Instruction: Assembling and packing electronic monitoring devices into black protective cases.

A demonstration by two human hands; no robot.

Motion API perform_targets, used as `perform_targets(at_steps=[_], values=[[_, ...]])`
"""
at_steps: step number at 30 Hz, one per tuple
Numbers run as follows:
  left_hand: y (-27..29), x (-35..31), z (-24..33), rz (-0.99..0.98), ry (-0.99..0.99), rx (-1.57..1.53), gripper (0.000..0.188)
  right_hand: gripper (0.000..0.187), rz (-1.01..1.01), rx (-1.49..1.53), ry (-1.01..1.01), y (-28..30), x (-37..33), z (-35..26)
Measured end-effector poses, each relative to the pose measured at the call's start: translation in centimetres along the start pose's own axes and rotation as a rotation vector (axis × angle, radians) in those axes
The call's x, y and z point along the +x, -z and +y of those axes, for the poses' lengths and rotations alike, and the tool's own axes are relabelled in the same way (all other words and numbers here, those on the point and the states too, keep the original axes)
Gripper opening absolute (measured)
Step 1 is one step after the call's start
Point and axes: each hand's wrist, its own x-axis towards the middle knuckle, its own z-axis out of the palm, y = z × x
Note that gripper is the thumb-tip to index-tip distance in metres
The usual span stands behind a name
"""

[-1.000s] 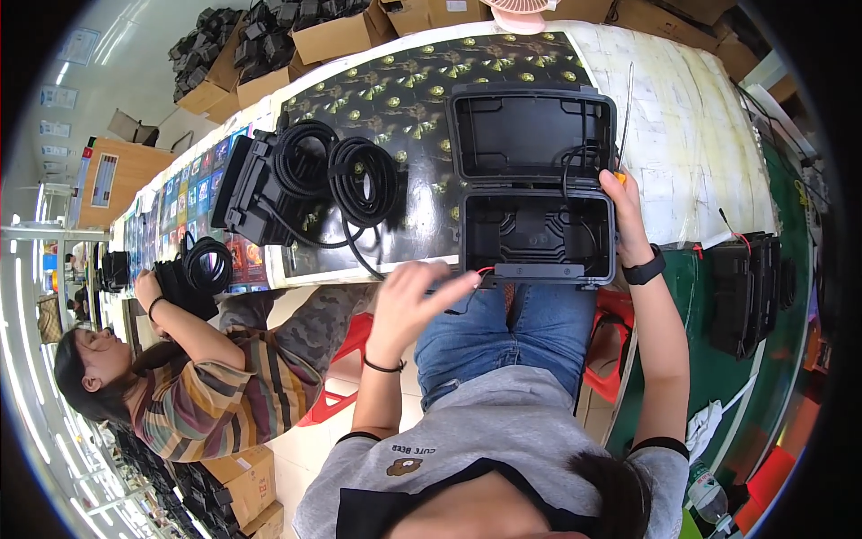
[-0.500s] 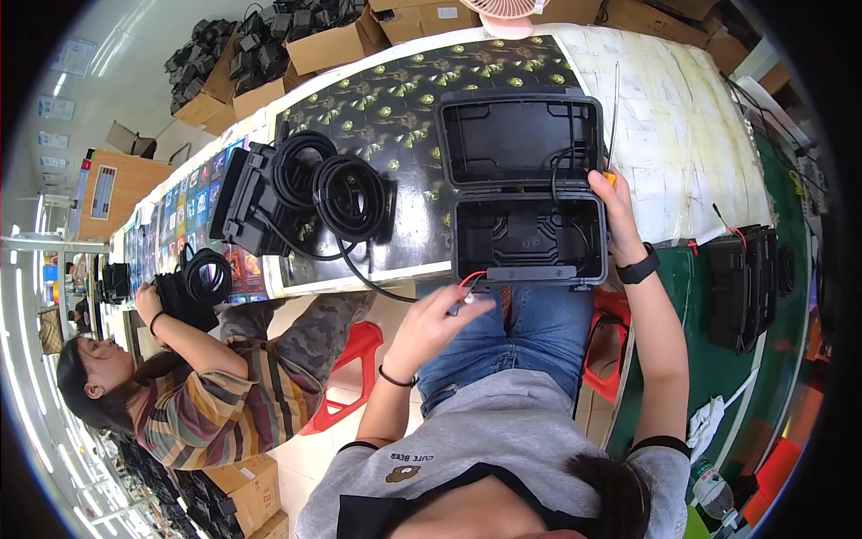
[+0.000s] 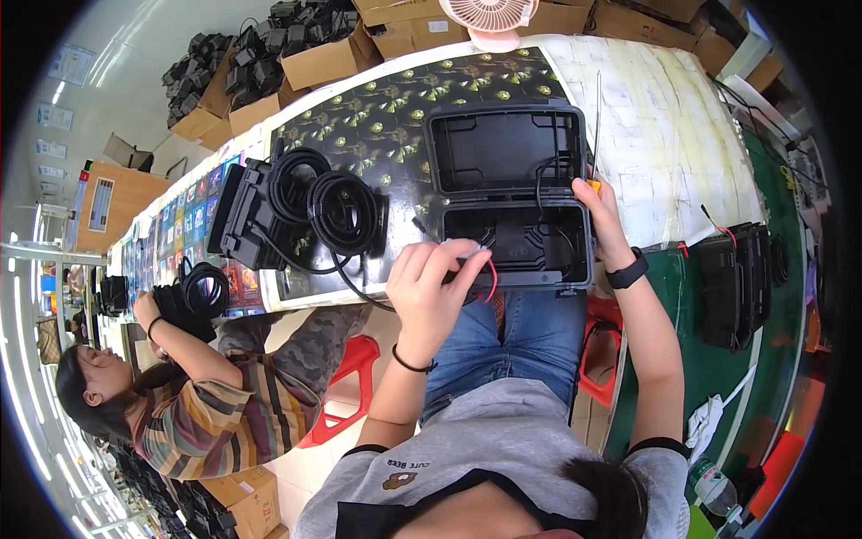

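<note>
An open black plastic case [image 3: 588, 256] lies at the table's front edge, its lid [image 3: 505, 151] swung back. Inside, a thin black cable [image 3: 539, 187] loops from lid to base. My left hand [image 3: 429, 286] is closed in a pinch over the case's front left corner, on a cable end with red and black wires [image 3: 493, 280]; the fingers partly hide it. At the case's right side, my right hand [image 3: 606, 225] is closed around the yellow-orange handle of a screwdriver [image 3: 597, 121], its long shaft pointing away from me.
Left of the case lies another black case [image 3: 247, 216] with coiled black corrugated cable [image 3: 343, 214]. A co-worker [image 3: 197, 386] sits at the left, handling a similar case. A pink fan [image 3: 492, 20] stands at the far edge. More black cases [image 3: 734, 287] rest on the green surface at right.
My left hand has risen from below the case's front edge to its front left corner, bringing the wires along. My right hand stays at the case's right side with the screwdriver.
</note>
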Motion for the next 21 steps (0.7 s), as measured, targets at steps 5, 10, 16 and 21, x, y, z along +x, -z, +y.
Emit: perform_targets(at_steps=[5,10,16,21], values=[[-1.2,1.2,0.2,-0.039,0.149,0.018,0.019,0.054,-0.005,0.024,-0.002,-0.2,-0.2,-0.1],[-2.0,1.6,1.0,-0.172,-0.013,-0.026,0.022,0.053,0.024,-0.019,-0.007,-0.4,-0.4,-0.2],[-1.2,1.9,1.5,-0.534,-0.026,-0.079,0.023,0.054,0.051,-0.045,0.006,-0.3,-0.2,0.2],[0.4,1.6,1.6,-0.755,-0.099,0.125,0.043,0.053,-0.008,-0.066,0.028,-0.5,-0.4,0.0]])
